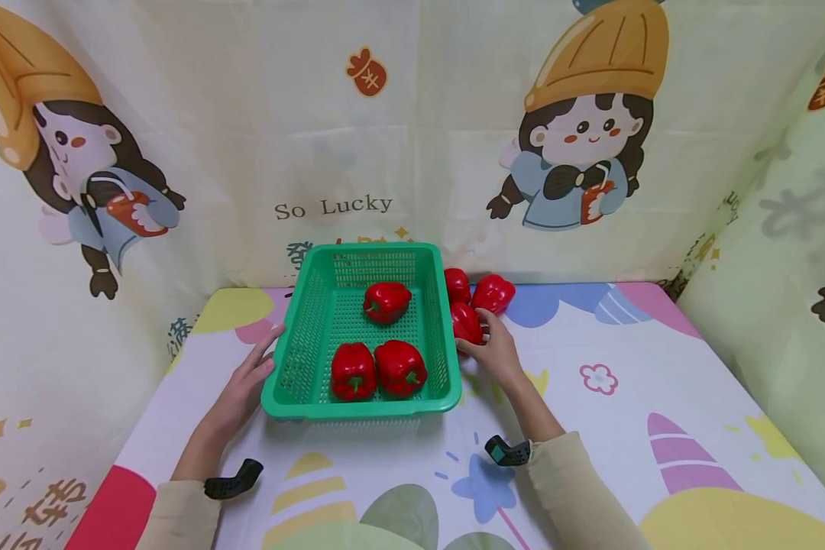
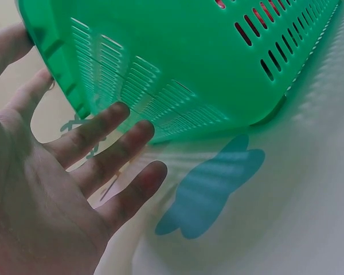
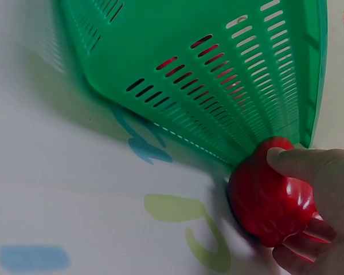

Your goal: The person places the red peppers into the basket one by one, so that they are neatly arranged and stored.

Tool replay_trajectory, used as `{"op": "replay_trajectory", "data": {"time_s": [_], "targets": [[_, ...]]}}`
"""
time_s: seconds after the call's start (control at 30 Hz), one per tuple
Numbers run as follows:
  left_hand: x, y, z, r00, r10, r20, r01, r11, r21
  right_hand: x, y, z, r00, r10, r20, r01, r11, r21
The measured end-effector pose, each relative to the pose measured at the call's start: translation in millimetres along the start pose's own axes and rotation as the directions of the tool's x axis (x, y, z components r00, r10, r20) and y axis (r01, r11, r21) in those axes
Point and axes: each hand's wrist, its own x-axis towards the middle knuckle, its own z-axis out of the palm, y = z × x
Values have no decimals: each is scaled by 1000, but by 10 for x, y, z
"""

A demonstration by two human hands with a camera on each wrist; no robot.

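A green plastic basket (image 1: 296, 328) with slotted walls holds three red bell peppers, one (image 1: 387, 302) toward the back and two side by side near the front. My left hand (image 1: 239, 393) is at the basket's left side, thumb and index finger at the rim and the other fingers (image 2: 132, 137) spread straight below it. On the right, my right hand (image 1: 496, 350) grips a red bell pepper (image 3: 269, 195) beside the basket's outer wall, thumb on top and fingers curled around its far side. Two more bell peppers (image 1: 493, 293) lie just behind that one.
A printed cloth (image 1: 591, 428) covers the table. Behind it hangs a patterned curtain (image 1: 454, 153), meeting the table's back edge close to the peppers. Another curtain side (image 1: 784, 290) borders the right. Black wrist cameras (image 1: 234, 480) sit on both wrists.
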Motion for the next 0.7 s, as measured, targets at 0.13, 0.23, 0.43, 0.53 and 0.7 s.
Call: {"op": "replay_trajectory", "data": {"time_s": [0.13, 0.23, 0.43, 0.53, 0.7], "targets": [[-13, 10, 7, 1000, 5, 4, -5, 1000, -9, -6, -9, -1, 1000, -4, 2, 4, 1000, -9], [-18, 17, 15, 1000, 5, 3, -5, 1000, -10, -1, -3, -1, 1000, -17, 0, 17, 1000, -18], [-11, 25, 20, 1000, -4, -5, 4, 1000, -1, 0, 17, -1, 1000, -25, -6, 25, 1000, -15], [-8, 30, 19, 1000, -4, -8, 4, 1000, 0, -8, 16, -3, 1000, -24, -4, 24, 1000, -13], [-6, 29, 17, 1000, 1, -5, -1, 1000, 0, -11, 14, -9, 1000, -27, -10, 27, 1000, -15]]}}
